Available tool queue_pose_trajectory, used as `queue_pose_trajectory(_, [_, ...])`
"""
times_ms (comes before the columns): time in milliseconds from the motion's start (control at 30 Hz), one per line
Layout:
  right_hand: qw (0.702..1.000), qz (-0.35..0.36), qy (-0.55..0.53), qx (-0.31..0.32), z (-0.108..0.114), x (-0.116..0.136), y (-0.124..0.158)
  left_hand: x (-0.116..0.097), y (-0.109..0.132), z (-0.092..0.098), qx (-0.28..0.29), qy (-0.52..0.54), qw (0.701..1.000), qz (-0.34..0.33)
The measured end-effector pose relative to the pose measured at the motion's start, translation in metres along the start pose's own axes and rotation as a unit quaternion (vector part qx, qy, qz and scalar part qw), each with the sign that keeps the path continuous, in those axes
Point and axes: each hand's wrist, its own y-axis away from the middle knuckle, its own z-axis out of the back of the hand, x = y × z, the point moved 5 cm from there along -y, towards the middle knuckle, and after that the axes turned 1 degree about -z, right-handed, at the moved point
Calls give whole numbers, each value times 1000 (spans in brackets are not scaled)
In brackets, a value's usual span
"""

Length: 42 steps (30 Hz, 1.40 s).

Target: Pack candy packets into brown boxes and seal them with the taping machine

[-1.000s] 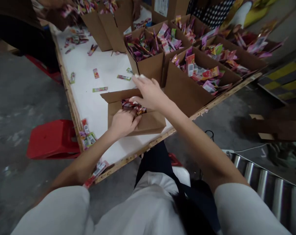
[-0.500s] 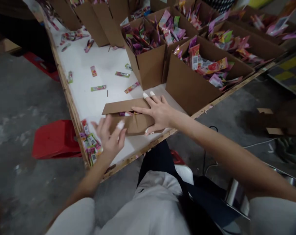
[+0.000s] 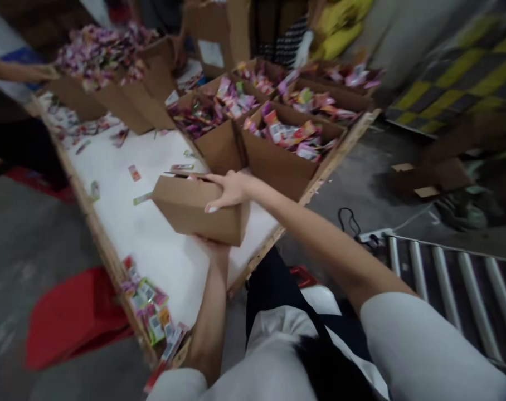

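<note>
A small brown cardboard box [image 3: 186, 209], its flaps folded down, is lifted a little above the white table [image 3: 152, 239]. My right hand [image 3: 228, 189] lies over its top right corner with the thumb down the front face. My left hand [image 3: 213, 245] is under the box's right end, fingers hidden beneath it. Both hands grip the box.
Open cardboard boxes [image 3: 278, 150] full of coloured packets stand at the table's far side. Loose packets [image 3: 152, 306] lie by the near left edge and across the white top. A red stool [image 3: 69, 317] sits on the floor at left, metal rollers [image 3: 453, 278] at right. Another person's arm [image 3: 14, 69] reaches in top left.
The box was lying on the table with my right hand pressing its flap; now it is raised. My left hand moved from beside the box to underneath it. The view swung right.
</note>
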Motion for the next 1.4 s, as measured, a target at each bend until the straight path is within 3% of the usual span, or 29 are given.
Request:
queue_pose_trajectory(100, [996,9,-16,-82,0,-3,72,-22,24,-3,28,-33,999,5])
queue_pose_trajectory(167, [989,9,-21,-149,1,-9,135,-35,45,-16,129,-78,988,-33])
queue_pose_trajectory(233, [974,-8,-30,-224,0,-21,203,-32,65,-44,246,-98,964,-27])
queue_pose_trajectory(300, [954,-47,-53,-293,-7,-40,273,-10,90,-85,352,-105,930,-4])
queue_pose_trajectory(400, [910,-147,-84,-378,-29,-72,372,53,139,-154,437,-129,889,29])
queue_pose_trajectory(533, [800,-353,-74,-479,-64,-93,485,173,226,-219,450,-184,857,167])
queue_pose_trajectory(633, [698,-502,-46,-509,-88,-104,543,251,310,-246,536,-195,765,299])
queue_pose_trajectory(700, [631,-597,-42,-493,-105,-125,567,289,354,-261,583,-219,709,330])
queue_pose_trajectory(733, [603,-639,-48,-475,-113,-139,573,302,369,-270,592,-235,699,325])
queue_pose_trajectory(800, [570,-693,-64,-436,-127,-169,576,320,385,-293,592,-260,704,293])
queue_pose_trajectory(867, [563,-708,-75,-419,-134,-193,573,326,392,-323,600,-274,707,255])
queue_pose_trajectory(967, [567,-690,-96,-439,-138,-208,574,326,398,-359,632,-313,679,203])
queue_pose_trajectory(1033, [574,-667,-119,-460,-141,-210,584,328,403,-369,640,-345,662,183])
queue_pose_trajectory(1100, [589,-632,-138,-484,-143,-212,599,331,408,-372,644,-358,660,147])
queue_pose_trajectory(1233, [649,-566,-117,-494,-137,-222,612,337,414,-374,651,-405,642,-11])
queue_pose_trajectory(1333, [667,-595,-64,-445,-130,-230,600,343,411,-374,627,-463,621,-78])
queue_pose_trajectory(1400, [661,-625,-42,-412,-129,-231,589,347,409,-375,627,-455,627,-76])
